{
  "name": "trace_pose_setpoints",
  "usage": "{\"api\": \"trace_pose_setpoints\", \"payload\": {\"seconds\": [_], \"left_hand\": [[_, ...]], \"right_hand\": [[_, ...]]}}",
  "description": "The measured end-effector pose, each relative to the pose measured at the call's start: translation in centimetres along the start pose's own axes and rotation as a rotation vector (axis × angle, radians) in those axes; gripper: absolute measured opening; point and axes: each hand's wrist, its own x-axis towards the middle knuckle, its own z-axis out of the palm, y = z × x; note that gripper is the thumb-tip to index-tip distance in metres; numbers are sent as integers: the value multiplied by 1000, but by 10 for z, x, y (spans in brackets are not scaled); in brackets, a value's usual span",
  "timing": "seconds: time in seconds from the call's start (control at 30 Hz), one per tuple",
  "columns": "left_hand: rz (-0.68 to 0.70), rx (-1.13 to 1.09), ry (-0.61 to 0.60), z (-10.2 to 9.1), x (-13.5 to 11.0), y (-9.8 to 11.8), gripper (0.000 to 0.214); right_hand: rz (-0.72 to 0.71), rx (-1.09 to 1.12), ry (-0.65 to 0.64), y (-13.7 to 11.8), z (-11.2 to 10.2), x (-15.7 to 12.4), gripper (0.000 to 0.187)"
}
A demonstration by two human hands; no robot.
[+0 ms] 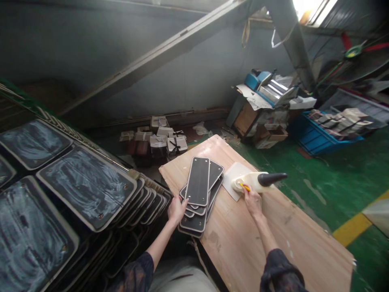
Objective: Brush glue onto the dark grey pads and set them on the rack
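Observation:
A stack of several long black panels (199, 188) with pale edges lies on a wooden board (258, 243). My left hand (177, 209) rests at the near left corner of the top panel, fingers curled on its edge. My right hand (252, 199) reaches to a white glue bottle with a black cone tip (258, 181), lying on its side on a white sheet (232, 178). The fingers pinch a small yellow thing (245, 187) at the bottle's base.
Racks of larger black panels smeared with white (85, 186) fill the left side. Small boxes (159, 140) sit on the floor beyond the board. A blue crate (319, 136) and cardboard clutter (264, 109) stand at the right on the green floor.

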Motion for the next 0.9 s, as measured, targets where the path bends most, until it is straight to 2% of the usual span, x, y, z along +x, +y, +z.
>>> {"api": "trace_pose_setpoints", "payload": {"seconds": [0.2,0.33,0.47,0.63,0.77,0.9], "left_hand": [[3,2,-20,-4,6,4,27],[-12,-7,-11,-4,10,6,28],[-38,-17,-2,-2,16,8,30],[-68,-15,-21,2,25,8,32],[-75,-29,-77,5,30,6,31],[-57,-92,-106,3,33,4,30]], "right_hand": [[-86,-44,-97,-8,-11,-17,41],[-86,16,-63,-17,-20,-34,42],[81,150,59,-25,-22,-37,42],[402,516,308,-27,7,-17,51],[495,619,459,-23,33,-12,49],[566,742,576,-24,40,-27,51]]}}
